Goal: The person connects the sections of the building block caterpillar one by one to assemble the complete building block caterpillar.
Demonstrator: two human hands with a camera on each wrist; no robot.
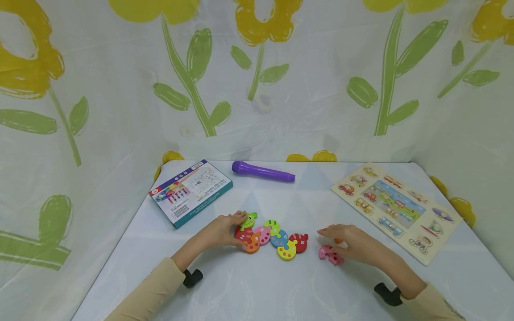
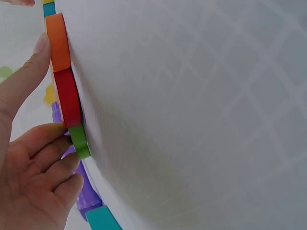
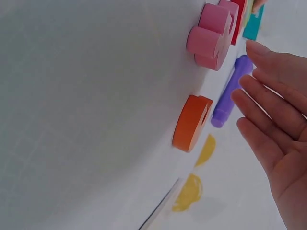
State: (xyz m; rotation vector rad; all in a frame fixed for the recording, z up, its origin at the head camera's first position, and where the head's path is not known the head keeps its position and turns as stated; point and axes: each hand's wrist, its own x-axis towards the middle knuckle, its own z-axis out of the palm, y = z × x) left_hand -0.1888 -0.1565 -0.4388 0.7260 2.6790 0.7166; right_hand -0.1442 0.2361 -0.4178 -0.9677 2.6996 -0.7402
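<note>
A caterpillar jigsaw of several linked wooden pieces lies on the table, from its green smiling head (image 1: 249,220) to a red numbered piece (image 1: 301,242) at the right. My left hand (image 1: 222,230) grips its head end: the thumb lies at the orange piece (image 2: 58,43), while the fingers bend against the red piece (image 2: 68,96) and the green one (image 2: 79,141). Right of the chain, my right hand (image 1: 357,244) hovers with loosely extended fingers and holds nothing. Beneath it are a pink piece (image 3: 211,40) and a loose orange piece (image 3: 191,123), partly covered in the head view.
A flat boxed game (image 1: 190,191) lies at the back left. Beside it, a purple toy microphone (image 1: 263,171) rests near the back edge. A wooden vehicle puzzle board (image 1: 431,247) lies on the right. Flower-printed cloth (image 1: 309,107) hangs behind the white table.
</note>
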